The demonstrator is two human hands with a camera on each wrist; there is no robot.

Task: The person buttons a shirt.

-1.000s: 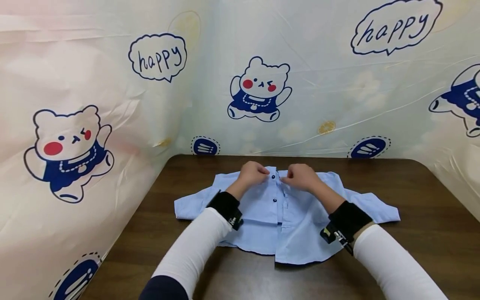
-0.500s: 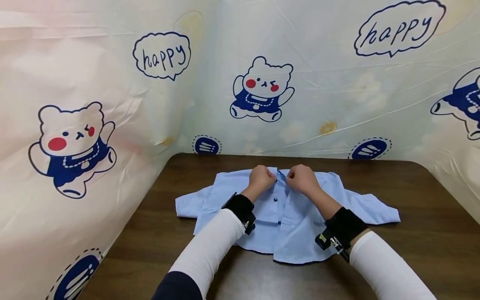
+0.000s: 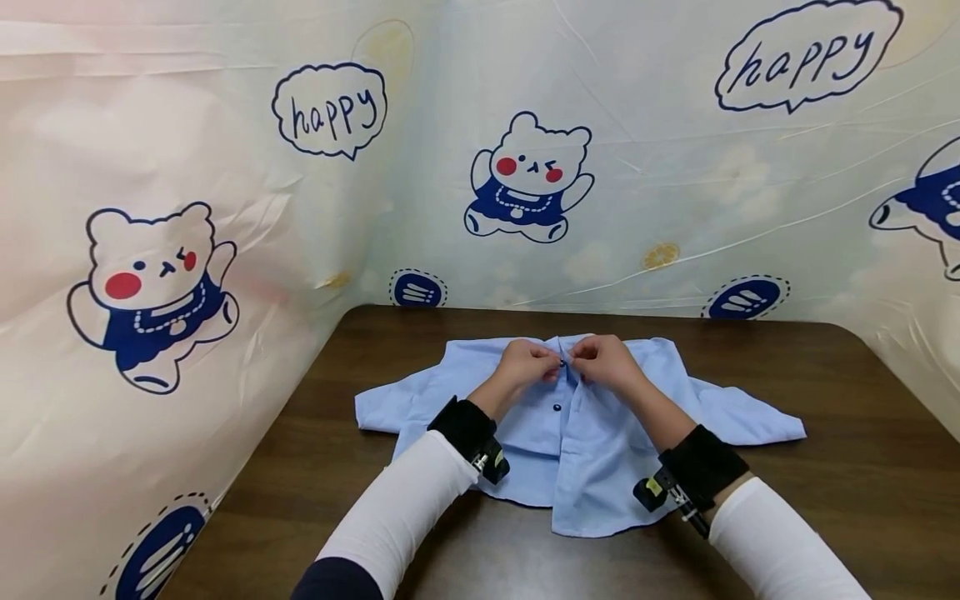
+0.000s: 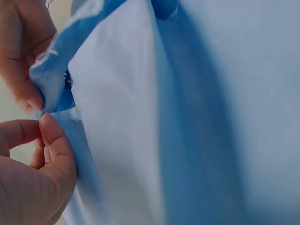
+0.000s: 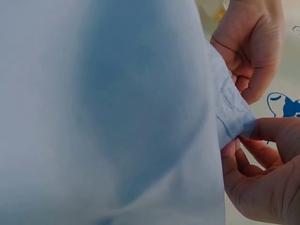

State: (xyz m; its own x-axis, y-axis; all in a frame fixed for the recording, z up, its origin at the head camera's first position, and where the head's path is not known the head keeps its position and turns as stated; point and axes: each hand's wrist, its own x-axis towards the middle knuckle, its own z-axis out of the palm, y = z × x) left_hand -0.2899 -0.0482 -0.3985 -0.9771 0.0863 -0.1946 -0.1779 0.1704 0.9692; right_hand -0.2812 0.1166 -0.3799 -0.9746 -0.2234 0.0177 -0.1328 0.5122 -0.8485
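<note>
A light blue short-sleeved shirt (image 3: 600, 479) lies spread on the brown table, its front panels meeting at the middle. My left hand (image 3: 527, 365) pinches the left panel's edge by the top dark button (image 3: 562, 363). Close beside it, my right hand (image 3: 604, 362) pinches the edge of the other panel. Both hands are near the collar end, fingertips almost together. A second dark button (image 3: 557, 407) shows lower down. In the left wrist view, a dark button (image 4: 68, 79) peeks out between folds of cloth. The right wrist view shows thumb and finger gripping a fabric corner (image 5: 243, 126).
The wooden table (image 3: 300, 500) extends around the shirt on all sides. Behind it hangs a pale curtain (image 3: 645, 192) printed with bears and "happy" bubbles. Black straps with small cameras sit on both wrists.
My left hand has moved right, from the left panel toward the right hand, and the gap between the hands has narrowed. The two panel edges have come together at the top.
</note>
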